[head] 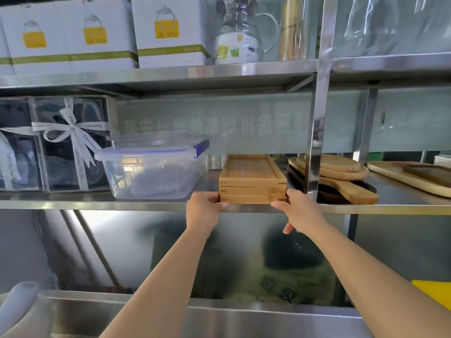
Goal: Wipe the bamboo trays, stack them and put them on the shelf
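Shelf point(146, 206) carrying tray stack point(252, 184) at front edge, between tub point(151, 172) at 9 o'clock and boards point(341, 176) at 3. Long axis running toward 12, near end overhanging slightly. Left hand point(203, 209) and right hand point(301, 211) apart, clamped on near corners, equally close. Probably just needs a straight push toward 12.

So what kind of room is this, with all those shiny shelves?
Probably a storeroom or back kitchen of a restaurant or tea shop. You can see steel shelving, boxed goods, wooden serving boards, and bamboo trays being shelved.
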Demonstrator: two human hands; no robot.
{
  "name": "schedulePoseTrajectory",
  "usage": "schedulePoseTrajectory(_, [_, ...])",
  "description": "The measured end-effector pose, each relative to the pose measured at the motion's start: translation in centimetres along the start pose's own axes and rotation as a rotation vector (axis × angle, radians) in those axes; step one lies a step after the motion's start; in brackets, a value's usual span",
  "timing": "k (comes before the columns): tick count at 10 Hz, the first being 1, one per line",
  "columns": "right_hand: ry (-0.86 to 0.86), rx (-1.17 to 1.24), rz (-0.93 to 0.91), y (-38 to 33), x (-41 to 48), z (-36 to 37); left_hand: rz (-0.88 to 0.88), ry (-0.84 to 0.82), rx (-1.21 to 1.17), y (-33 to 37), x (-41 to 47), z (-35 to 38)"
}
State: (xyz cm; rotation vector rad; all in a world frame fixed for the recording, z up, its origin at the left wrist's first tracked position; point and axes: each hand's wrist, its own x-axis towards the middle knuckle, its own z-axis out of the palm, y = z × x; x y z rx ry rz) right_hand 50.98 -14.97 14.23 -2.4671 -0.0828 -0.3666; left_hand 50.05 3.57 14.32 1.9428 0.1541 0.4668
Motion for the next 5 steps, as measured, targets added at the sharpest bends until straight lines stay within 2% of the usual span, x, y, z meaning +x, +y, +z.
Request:
schedulePoseTrajectory(3, [0.071, -0.304, -0.067, -1.0, -2.5, -1.8, 0.041, 0.034, 0.290, 0.7, -1.7, -1.3])
schedulePoseTrajectory(4, [0.072, -0.340, -0.137, -1.8, -4.3, -3.8, 0.121, 0.045, 0.393, 2.0, -3.5, -3.3])
schedulePoseTrajectory(5, [0.012, -0.344, -0.213, -3.2, -5.9, -6.9, 0.224, 0.128, 0.462, 4.5, -4.7, -5.9])
